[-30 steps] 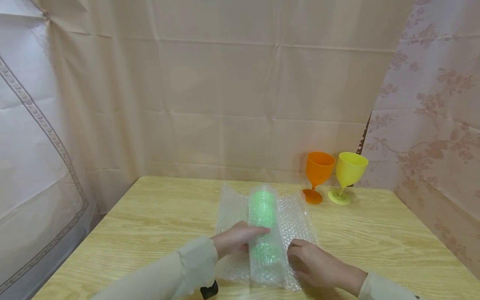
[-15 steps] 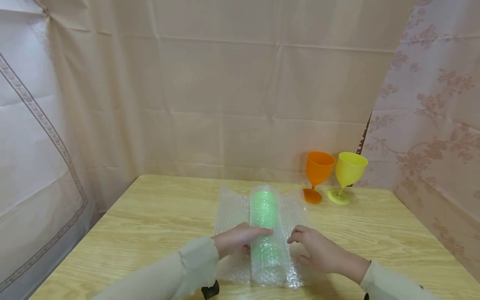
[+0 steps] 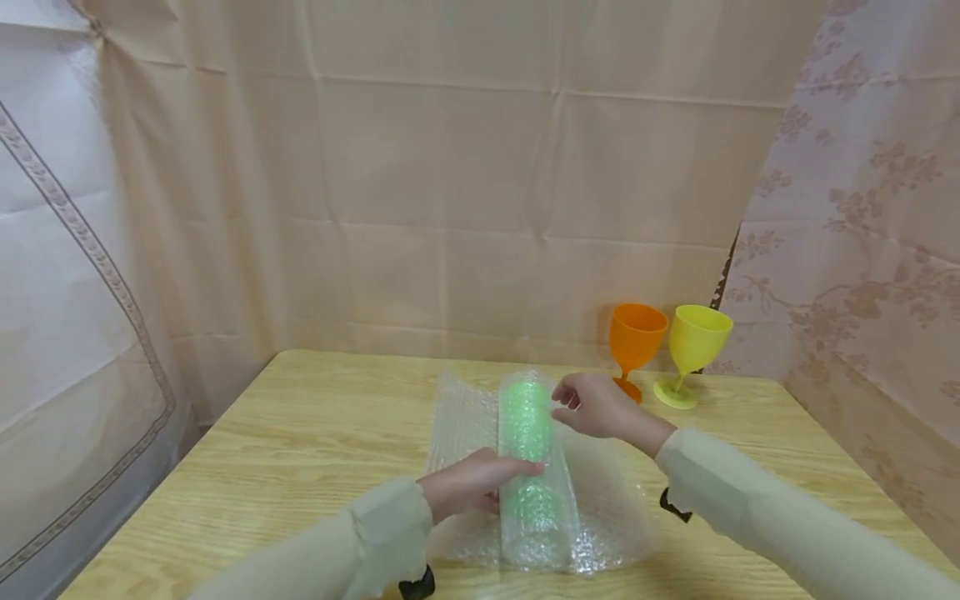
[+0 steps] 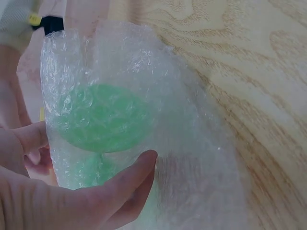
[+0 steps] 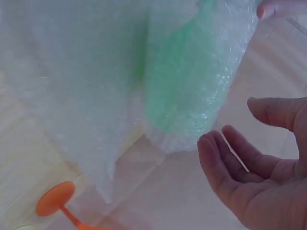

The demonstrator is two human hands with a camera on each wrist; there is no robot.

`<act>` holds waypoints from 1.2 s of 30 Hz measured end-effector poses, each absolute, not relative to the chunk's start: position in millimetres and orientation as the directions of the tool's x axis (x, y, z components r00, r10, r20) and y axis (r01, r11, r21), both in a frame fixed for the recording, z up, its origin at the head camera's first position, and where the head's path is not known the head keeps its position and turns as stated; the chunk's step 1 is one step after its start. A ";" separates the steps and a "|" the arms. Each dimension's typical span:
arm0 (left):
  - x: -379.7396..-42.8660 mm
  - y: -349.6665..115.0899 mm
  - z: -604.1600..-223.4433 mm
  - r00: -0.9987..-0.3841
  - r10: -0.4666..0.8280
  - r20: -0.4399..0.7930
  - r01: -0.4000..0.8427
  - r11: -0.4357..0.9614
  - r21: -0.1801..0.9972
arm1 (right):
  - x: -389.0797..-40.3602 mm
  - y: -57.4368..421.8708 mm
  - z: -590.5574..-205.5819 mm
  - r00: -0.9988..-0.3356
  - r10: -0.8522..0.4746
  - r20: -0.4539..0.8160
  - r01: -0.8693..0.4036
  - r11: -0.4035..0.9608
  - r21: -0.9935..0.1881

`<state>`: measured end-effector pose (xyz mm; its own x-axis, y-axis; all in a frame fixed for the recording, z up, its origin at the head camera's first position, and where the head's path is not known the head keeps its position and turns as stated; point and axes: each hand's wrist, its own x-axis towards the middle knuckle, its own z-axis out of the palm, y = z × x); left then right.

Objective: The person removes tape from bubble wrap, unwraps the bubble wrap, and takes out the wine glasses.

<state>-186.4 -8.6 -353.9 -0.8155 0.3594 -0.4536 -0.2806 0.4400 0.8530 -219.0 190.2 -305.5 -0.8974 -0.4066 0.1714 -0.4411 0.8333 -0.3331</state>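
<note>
A green goblet [image 3: 525, 417] lies rolled in bubble wrap [image 3: 600, 492], its bowl toward the back of the table and its round base toward the front. Around the middle of the roll my left hand [image 3: 480, 482] grips it, thumb across the top. Through the plastic in the left wrist view, the goblet's base [image 4: 105, 120] and stem show green. My right hand [image 3: 596, 406] is beside the far end of the roll, fingers loosely bent with nothing between them. In the right wrist view its fingertips [image 5: 207, 146] are right at the wrap's edge by the bowl.
An orange goblet [image 3: 637, 333] and a yellow goblet [image 3: 699, 337] stand upright at the table's back right, close behind my right hand. Loose flaps of wrap spread on both sides over the wooden table [image 3: 330, 417]. A beige curtain [image 3: 450, 208] hangs behind.
My right hand has let go of the wrap's right flap near the front and moved up to the roll's far end. My left hand keeps its grip on the wrapped goblet.
</note>
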 end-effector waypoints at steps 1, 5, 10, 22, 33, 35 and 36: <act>-186.5 -8.7 -353.9 -0.817 0.358 -0.452 -0.278 0.443 0.852 | -223.0 186.6 -305.1 -0.910 -0.385 0.155 -0.415 0.844 -0.341; -187.5 -9.6 -355.0 -0.817 0.357 -0.454 -0.276 0.450 0.849 | -235.6 174.7 -305.6 -0.943 -0.318 0.102 -0.333 0.868 -0.370; -186.9 -9.9 -358.6 -0.818 0.372 -0.438 -0.265 0.432 0.862 | -244.7 163.3 -308.3 -0.959 -0.275 0.065 -0.278 0.880 -0.385; -186.1 -8.7 -357.3 -0.823 0.377 -0.425 -0.261 0.415 0.872 | -255.7 147.5 -310.1 -0.987 -0.161 -0.004 -0.149 0.919 -0.365; -186.4 -4.2 -354.8 -0.833 0.360 -0.420 -0.291 0.360 0.886 | -260.7 151.4 -305.5 -0.984 -0.170 -0.056 -0.131 0.899 -0.418; -186.6 -3.4 -355.2 -0.829 0.366 -0.423 -0.303 0.341 0.890 | -260.5 152.7 -304.4 -0.984 -0.168 -0.062 -0.125 0.893 -0.433; -186.7 -3.0 -355.4 -0.827 0.368 -0.425 -0.311 0.331 0.891 | -260.5 153.5 -303.6 -0.983 -0.172 -0.063 -0.128 0.891 -0.435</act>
<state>-186.7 -3.0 -355.4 -0.8269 0.3679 -0.4254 -0.3109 0.3313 0.8908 -260.5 153.5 -303.6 -0.9831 -0.1721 -0.0629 -0.1283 0.8914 -0.4346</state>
